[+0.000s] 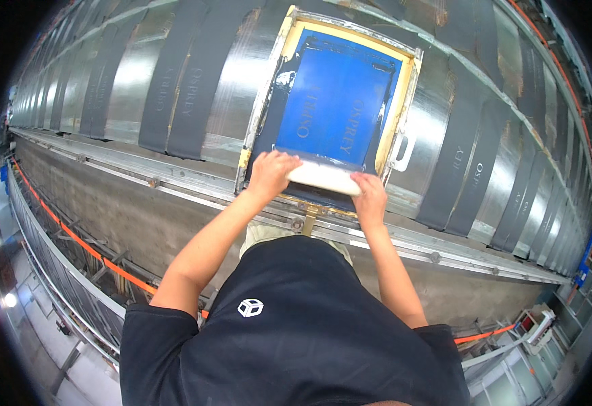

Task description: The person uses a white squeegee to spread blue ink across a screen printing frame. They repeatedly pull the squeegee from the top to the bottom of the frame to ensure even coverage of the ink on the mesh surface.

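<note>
A screen-printing frame [267, 88] with pale yellow inner edges and a blue mesh [336, 95] lies on the long metal table in front of me. Dark ink is smeared around the borders of the blue area. Across the near end of the mesh rests a wide, pale squeegee [324, 177]. My left hand [272, 174] grips its left end, and my right hand [370, 196] is closed around the right end. The squeegee's lower edge is hidden from this view. A white handle [404, 150] sticks out from the frame's right side.
Dark grey printed fabric strips [160, 101] lie side by side on the shiny metal table [235, 74]. A metal rail [174, 177] runs along its near edge, with a brass-coloured bracket [311, 220] by the frame. An orange cable [86, 243] stretches along the left walkway.
</note>
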Demonstrator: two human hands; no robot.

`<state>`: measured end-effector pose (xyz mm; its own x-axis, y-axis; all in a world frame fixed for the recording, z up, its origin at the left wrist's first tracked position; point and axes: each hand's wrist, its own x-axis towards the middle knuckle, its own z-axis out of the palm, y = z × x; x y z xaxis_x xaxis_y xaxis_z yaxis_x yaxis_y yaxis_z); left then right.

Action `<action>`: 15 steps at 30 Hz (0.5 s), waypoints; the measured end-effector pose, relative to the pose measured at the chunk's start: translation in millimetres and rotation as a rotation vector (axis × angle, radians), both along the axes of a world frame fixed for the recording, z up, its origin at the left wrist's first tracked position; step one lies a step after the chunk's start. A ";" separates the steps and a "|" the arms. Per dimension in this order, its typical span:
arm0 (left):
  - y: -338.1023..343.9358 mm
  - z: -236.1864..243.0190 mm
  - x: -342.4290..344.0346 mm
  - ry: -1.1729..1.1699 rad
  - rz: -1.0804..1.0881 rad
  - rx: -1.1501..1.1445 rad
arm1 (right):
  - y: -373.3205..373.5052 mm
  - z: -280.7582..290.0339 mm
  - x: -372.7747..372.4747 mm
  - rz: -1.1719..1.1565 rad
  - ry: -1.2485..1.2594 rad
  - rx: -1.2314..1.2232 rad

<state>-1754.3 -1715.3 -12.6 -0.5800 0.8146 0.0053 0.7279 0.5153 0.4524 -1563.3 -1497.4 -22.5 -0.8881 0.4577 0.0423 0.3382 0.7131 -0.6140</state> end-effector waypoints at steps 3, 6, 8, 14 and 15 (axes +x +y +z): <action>-15.1 -7.4 16.0 0.067 -0.033 0.094 | -5.1 16.1 11.5 0.079 0.014 -0.034; -13.0 -0.6 12.4 0.102 -0.050 0.117 | 42.0 8.9 7.9 0.049 0.067 -0.313; -13.5 0.7 14.0 0.040 -0.075 0.087 | 111.6 -30.0 -5.0 -0.369 0.176 -0.390; -16.0 -13.7 18.4 0.033 -0.092 0.108 | 193.7 -97.3 -68.1 -0.575 0.091 -0.467; -20.0 -14.1 21.0 0.030 -0.074 0.120 | 198.1 -95.6 -68.7 -0.588 0.146 -0.388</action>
<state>-1733.4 -1735.3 -26.7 -0.5162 0.8478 0.1217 0.7762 0.4030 0.4849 -1632.1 -1299.4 -118.1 -0.4877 0.8646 -0.1209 0.4940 0.1592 -0.8547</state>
